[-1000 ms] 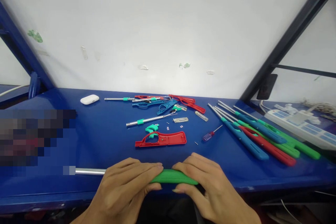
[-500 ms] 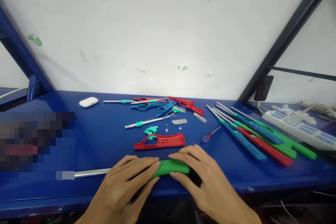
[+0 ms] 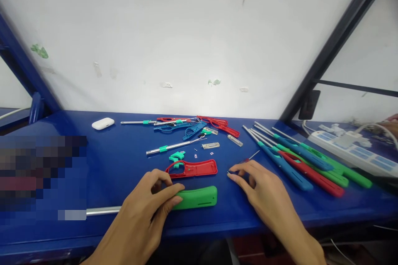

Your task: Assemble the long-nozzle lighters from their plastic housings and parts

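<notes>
A long-necked green gas lighter lies along the front of the blue table, its silver tube pointing left. My left hand grips its handle near the middle, thumb and fingers closed on it. To the right, my right hand is low over the table. Its thumb and index fingertips pinch at a tiny silver piece that looks like a small screw. Behind the green handle is a red lighter handle shell, inner side up. A screwdriver is partly hidden behind my right hand.
Several assembled lighters lie at the right, before a white power strip. Towards the wall are loose shells, metal tubes, green plastic parts and clear fuel tanks. A white earbud case sits at the back left.
My right hand has left the green lighter's end and moved right, to the small screw. The lighter's handle now shows more of its slotted side. My left hand still holds it.
</notes>
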The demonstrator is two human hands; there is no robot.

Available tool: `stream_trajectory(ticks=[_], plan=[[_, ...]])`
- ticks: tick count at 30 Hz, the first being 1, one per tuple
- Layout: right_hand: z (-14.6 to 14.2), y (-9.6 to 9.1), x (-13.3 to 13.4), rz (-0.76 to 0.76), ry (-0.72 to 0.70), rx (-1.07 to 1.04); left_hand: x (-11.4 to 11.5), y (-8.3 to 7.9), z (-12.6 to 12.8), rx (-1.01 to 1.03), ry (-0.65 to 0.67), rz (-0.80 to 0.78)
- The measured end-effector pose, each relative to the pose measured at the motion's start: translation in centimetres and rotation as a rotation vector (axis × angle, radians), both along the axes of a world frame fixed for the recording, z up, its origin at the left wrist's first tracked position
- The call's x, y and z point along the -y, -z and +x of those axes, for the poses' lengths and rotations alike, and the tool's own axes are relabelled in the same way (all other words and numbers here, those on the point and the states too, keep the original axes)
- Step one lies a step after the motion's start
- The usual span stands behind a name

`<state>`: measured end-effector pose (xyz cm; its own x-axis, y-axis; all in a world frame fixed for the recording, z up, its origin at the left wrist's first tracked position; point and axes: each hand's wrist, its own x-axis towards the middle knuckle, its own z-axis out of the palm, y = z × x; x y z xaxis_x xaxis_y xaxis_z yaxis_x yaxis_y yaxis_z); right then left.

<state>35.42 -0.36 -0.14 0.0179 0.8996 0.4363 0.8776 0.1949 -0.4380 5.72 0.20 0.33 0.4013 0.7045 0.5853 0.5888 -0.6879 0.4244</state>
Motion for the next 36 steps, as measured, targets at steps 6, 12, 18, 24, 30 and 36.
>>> stream_trajectory(ticks=[6, 12, 18, 24, 30, 36], plan=[[-0.3, -0.1, -0.3, -0.034, -0.042, -0.007, -0.3, 0.1, 0.1, -0.096, -0.001, 0.006], [-0.6, -0.7, 0.1, -0.078, -0.132, -0.117, -0.6, 0.9, 0.3, -0.138, 0.015, 0.066], [-2.2, -1.9, 1.3, -0.179, -0.216, -0.194, 0.0, 1.1, 0.1, -0.162, 0.006, 0.056], [-3.5, -2.7, 2.3, -0.289, -0.287, -0.236, 0.9, 0.7, 0.0, -0.210, 0.017, 0.099], [-4.1, -2.5, 2.2, -0.315, -0.305, -0.229, 0.9, 0.6, 0.1, -0.224, 0.027, 0.083], [-4.6, -2.5, 2.1, -0.285, -0.272, -0.152, 0.9, 0.4, 0.1, -0.221, 0.045, 0.053]])
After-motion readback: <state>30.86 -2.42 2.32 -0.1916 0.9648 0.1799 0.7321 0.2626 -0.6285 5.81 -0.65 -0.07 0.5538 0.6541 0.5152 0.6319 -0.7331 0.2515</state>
